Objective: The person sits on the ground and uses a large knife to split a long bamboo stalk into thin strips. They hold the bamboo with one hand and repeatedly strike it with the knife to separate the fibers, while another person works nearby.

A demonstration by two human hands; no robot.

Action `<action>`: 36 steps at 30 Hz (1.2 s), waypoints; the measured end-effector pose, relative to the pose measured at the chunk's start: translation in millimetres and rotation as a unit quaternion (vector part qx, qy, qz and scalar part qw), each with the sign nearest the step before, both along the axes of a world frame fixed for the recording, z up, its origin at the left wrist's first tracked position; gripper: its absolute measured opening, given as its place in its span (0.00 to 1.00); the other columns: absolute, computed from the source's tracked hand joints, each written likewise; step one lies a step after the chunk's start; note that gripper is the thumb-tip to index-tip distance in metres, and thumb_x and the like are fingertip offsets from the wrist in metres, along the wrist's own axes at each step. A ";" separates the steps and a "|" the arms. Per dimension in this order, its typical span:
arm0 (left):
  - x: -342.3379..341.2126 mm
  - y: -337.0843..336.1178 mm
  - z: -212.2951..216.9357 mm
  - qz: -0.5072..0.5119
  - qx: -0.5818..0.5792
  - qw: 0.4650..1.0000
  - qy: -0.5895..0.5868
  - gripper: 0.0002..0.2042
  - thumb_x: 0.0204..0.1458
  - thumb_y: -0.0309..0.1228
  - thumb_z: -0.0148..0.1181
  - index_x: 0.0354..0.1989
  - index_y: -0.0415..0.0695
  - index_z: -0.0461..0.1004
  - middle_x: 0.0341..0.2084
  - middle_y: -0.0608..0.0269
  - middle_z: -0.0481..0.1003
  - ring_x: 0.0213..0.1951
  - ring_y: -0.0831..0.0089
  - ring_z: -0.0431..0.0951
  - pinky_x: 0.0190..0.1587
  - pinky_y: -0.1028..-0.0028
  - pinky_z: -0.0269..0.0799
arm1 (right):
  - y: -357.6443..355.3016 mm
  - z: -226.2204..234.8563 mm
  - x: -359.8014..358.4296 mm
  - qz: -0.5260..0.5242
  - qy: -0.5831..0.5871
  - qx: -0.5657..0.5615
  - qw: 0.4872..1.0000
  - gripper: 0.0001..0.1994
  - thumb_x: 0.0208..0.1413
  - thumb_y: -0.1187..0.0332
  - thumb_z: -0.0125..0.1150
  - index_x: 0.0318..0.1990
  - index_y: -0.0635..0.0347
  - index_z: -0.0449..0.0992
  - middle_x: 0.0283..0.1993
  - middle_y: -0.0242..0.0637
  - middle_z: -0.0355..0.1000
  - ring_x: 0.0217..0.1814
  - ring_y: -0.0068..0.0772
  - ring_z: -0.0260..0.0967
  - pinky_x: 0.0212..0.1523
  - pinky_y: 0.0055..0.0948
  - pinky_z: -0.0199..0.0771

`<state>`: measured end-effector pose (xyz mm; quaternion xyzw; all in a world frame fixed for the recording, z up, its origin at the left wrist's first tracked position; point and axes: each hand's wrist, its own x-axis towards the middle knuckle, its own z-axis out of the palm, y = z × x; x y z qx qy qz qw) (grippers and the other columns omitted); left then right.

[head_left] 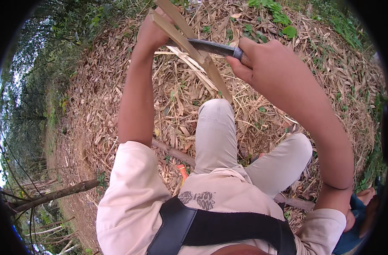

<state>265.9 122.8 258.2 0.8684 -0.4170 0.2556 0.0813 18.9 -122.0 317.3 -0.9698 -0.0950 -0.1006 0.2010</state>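
A bamboo strip [217, 78] slants across in front of my knees, its lower end close to my left knee. From its middle upward it is split into two lengths, spread apart. My left hand [153, 32] is closed around the upper part, its fingers partly hidden by the bamboo. In my right hand [260, 59] is a knife [213, 47], gripped by its wooden handle behind a metal collar. The dark blade points left and lies in the split between the two lengths. Its tip reaches near my left wrist.
Dry bamboo leaves [96, 89] cover the ground, with pale split slivers [196, 68] below the blade. A wooden pole [172, 151] passes beneath my legs, near an orange-red object [182, 171]. Another person in teal clothing [351, 229] is at lower right. A branch [58, 195] juts in at left.
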 end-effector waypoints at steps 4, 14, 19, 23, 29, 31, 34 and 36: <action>-7.9 4.7 9.7 -0.005 0.014 0.992 0.123 0.12 0.50 0.33 0.61 0.43 0.49 0.81 0.44 0.60 0.80 0.46 0.58 0.80 0.47 0.63 0.77 | 11.5 -9.4 -0.3 0.013 0.024 0.003 1.000 0.19 0.64 0.54 0.56 0.33 0.65 0.75 0.22 0.46 0.73 0.26 0.50 0.74 0.32 0.43 0.75; -18.5 -2.1 41.2 0.045 -0.075 0.969 0.229 0.14 0.58 0.36 0.57 0.44 0.37 0.77 0.40 0.50 0.80 0.44 0.64 0.80 0.47 0.65 0.74 | 11.9 -14.1 0.1 0.010 0.013 -0.015 1.000 0.19 0.65 0.54 0.56 0.35 0.64 0.74 0.21 0.46 0.72 0.25 0.49 0.73 0.31 0.45 0.72; -6.7 -2.8 -12.0 0.045 -0.174 0.963 0.203 0.18 0.59 0.39 0.55 0.49 0.39 0.76 0.44 0.51 0.80 0.46 0.59 0.79 0.51 0.61 0.74 | 9.9 -11.8 4.2 -0.004 0.105 -0.023 0.994 0.20 0.64 0.51 0.54 0.38 0.61 0.78 0.28 0.44 0.77 0.32 0.45 0.79 0.38 0.43 0.80; -6.1 -6.7 49.1 0.054 -0.171 0.978 0.110 0.15 0.63 0.34 0.48 0.49 0.34 0.72 0.42 0.45 0.78 0.45 0.55 0.79 0.50 0.61 0.71 | 6.3 -26.4 -4.4 0.002 0.062 0.009 0.998 0.18 0.65 0.55 0.56 0.35 0.64 0.73 0.21 0.46 0.71 0.25 0.50 0.72 0.30 0.44 0.71; -17.6 19.6 -43.4 -0.006 -0.098 0.971 0.217 0.17 0.63 0.39 0.49 0.50 0.38 0.71 0.39 0.44 0.77 0.46 0.52 0.78 0.48 0.55 0.71 | 13.5 -19.1 -5.3 0.039 0.006 -0.047 0.998 0.19 0.65 0.53 0.56 0.34 0.63 0.74 0.20 0.44 0.71 0.24 0.49 0.71 0.30 0.45 0.71; -61.0 1.7 -22.0 0.035 -0.215 0.907 0.361 0.17 0.64 0.41 0.49 0.51 0.39 0.71 0.39 0.44 0.77 0.46 0.53 0.78 0.48 0.53 0.71 | 6.7 -24.3 -8.8 0.046 0.043 -0.023 0.998 0.19 0.65 0.53 0.56 0.34 0.62 0.74 0.21 0.43 0.72 0.25 0.48 0.72 0.31 0.45 0.72; -31.7 15.8 -1.8 -0.087 0.047 0.984 -0.150 0.18 0.63 0.42 0.51 0.53 0.41 0.70 0.40 0.43 0.76 0.48 0.57 0.77 0.48 0.52 0.71 | 6.9 -42.5 -18.0 0.017 0.027 0.008 0.999 0.19 0.65 0.52 0.56 0.35 0.63 0.74 0.21 0.43 0.71 0.24 0.48 0.71 0.31 0.45 0.71; -74.0 -6.4 72.7 0.096 -0.148 0.970 0.168 0.20 0.63 0.39 0.52 0.57 0.40 0.69 0.43 0.42 0.75 0.49 0.55 0.76 0.51 0.55 0.70 | 4.9 -45.3 -15.2 0.034 0.011 0.012 0.999 0.19 0.65 0.52 0.56 0.35 0.63 0.74 0.20 0.43 0.70 0.23 0.48 0.71 0.30 0.45 0.71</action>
